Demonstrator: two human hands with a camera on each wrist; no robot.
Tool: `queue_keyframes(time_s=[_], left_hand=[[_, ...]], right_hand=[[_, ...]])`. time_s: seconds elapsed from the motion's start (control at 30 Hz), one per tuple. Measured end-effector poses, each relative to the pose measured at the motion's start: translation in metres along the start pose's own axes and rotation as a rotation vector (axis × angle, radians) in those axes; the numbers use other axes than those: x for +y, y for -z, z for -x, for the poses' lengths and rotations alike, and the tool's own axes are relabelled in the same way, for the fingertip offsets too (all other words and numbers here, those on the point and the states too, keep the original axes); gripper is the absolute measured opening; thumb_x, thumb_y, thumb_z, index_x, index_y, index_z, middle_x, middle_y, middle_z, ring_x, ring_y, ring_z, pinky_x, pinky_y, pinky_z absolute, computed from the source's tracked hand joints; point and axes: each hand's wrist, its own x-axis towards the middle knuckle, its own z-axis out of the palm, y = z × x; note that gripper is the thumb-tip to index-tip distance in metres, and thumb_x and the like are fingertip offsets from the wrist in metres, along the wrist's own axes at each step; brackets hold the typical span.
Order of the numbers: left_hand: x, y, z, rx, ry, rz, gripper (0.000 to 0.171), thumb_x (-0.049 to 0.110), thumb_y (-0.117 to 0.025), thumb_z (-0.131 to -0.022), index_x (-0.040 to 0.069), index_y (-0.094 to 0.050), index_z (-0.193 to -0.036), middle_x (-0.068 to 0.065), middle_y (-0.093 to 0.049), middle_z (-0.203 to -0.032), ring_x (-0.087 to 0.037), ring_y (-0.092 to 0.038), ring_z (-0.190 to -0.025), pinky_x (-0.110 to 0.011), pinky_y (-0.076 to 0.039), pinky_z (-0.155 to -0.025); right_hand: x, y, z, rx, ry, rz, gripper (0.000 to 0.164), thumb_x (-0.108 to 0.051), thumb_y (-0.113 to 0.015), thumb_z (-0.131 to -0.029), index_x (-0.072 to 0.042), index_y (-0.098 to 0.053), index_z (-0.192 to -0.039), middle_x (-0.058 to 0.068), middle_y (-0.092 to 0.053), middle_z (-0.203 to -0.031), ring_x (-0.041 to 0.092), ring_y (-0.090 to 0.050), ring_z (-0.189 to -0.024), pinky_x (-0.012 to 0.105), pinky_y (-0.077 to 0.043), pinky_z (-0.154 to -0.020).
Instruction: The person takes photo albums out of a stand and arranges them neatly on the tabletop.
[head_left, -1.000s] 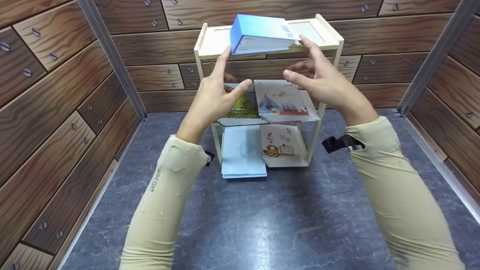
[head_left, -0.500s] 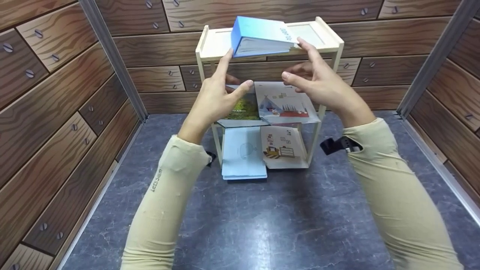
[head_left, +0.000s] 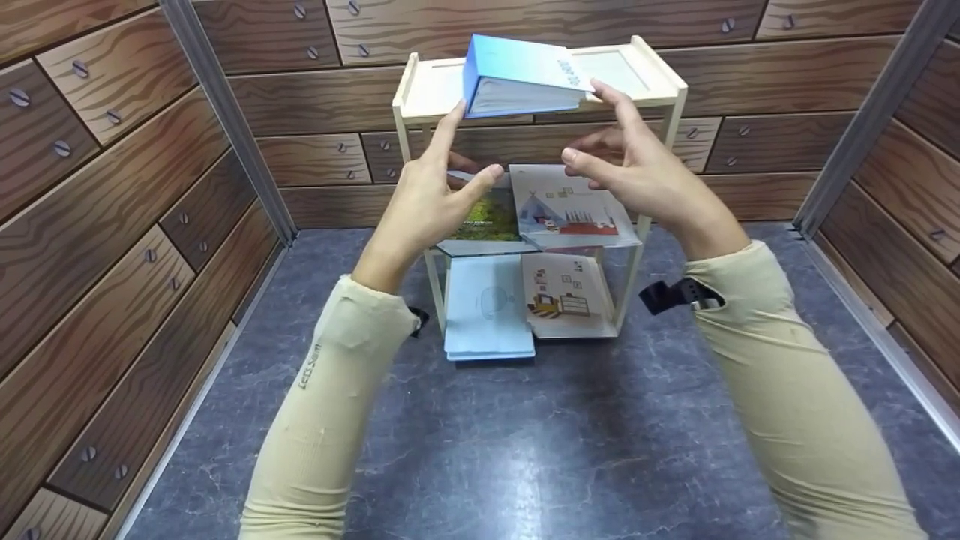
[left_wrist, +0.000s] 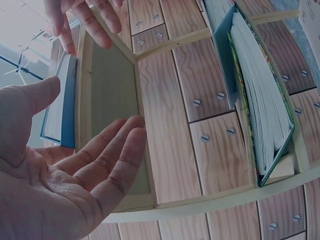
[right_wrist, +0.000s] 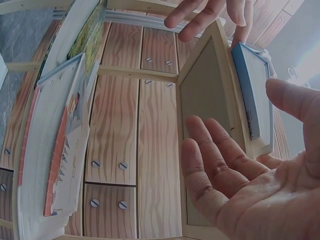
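Note:
A thick blue album (head_left: 517, 71) lies on the top shelf of a small pale wooden rack (head_left: 622, 71), its page edges facing me. At its front left corner, the index fingertip of my left hand (head_left: 427, 199) touches it. My right hand (head_left: 649, 169) has its index fingertip at the album's right end. Both hands have their thumbs spread and the other fingers loosely bent below the shelf. In the left wrist view the left palm (left_wrist: 65, 185) holds nothing; the right wrist view shows the same for the right palm (right_wrist: 270, 205).
On the middle tier sit an album with a green-yellow cover (head_left: 487, 217) and one with a tent picture (head_left: 566, 210). Below them are a pale blue album (head_left: 489, 307) and a white illustrated one (head_left: 566, 292). Wood-patterned walls (head_left: 112, 225) enclose the dark marbled floor (head_left: 480, 450).
The head view has tilted up slightly. My right hand has shifted a little to the left, and the album's right end with it. The left hand stays at its corner.

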Motion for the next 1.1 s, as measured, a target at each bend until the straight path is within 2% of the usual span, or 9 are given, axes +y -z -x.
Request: queue_keyframes(time_s=[0.3,0.5,0.77,1.0,1.1], left_hand=[[0.001,0.002,0.007,0.014,-0.025,-0.003,0.082,0.044,-0.067,-0.107,0.028,-0.02,-0.173,-0.011,-0.075,-0.131,-0.024,-0.078,-0.11,-0.043,-0.064,-0.093],[0.001,0.002,0.011,0.016,-0.033,0.011,0.081,0.043,-0.067,-0.107,0.026,-0.022,-0.173,-0.01,-0.075,-0.131,-0.023,-0.078,-0.111,-0.042,-0.064,-0.094],[0.001,0.001,0.016,0.048,-0.057,0.023,0.077,0.042,-0.067,-0.107,0.025,-0.027,-0.171,-0.01,-0.075,-0.131,-0.025,-0.078,-0.111,-0.042,-0.064,-0.093],[0.004,0.0,0.017,0.102,-0.092,0.108,0.065,0.036,-0.066,-0.108,0.02,-0.04,-0.166,-0.007,-0.076,-0.13,-0.021,-0.079,-0.109,-0.037,-0.064,-0.094],[0.005,0.0,0.017,0.128,-0.111,0.141,0.059,0.033,-0.066,-0.109,0.017,-0.046,-0.162,-0.007,-0.075,-0.131,-0.018,-0.078,-0.107,-0.035,-0.064,-0.093]], right_hand=[[-0.001,-0.001,0.004,0.03,0.033,-0.03,0.077,-0.03,-0.065,-0.108,-0.026,-0.019,-0.17,0.017,-0.068,-0.132,0.014,-0.072,-0.108,0.028,-0.059,-0.09],[0.0,-0.001,0.006,0.053,0.042,-0.044,0.071,-0.031,-0.064,-0.109,-0.024,-0.023,-0.167,0.007,-0.069,-0.122,0.012,-0.073,-0.104,0.028,-0.059,-0.089],[-0.002,-0.002,0.007,0.1,0.047,-0.079,0.059,-0.033,-0.062,-0.11,-0.021,-0.032,-0.16,0.008,-0.066,-0.125,0.013,-0.075,-0.103,0.028,-0.06,-0.09],[-0.004,-0.002,0.007,0.173,0.066,-0.165,0.042,-0.034,-0.058,-0.112,-0.018,-0.044,-0.148,-0.002,-0.076,-0.111,0.012,-0.077,-0.096,0.027,-0.06,-0.086],[-0.004,-0.003,0.006,0.208,0.072,-0.217,0.034,-0.033,-0.057,-0.112,-0.018,-0.05,-0.141,-0.002,-0.079,-0.108,0.013,-0.078,-0.093,0.026,-0.061,-0.082]])
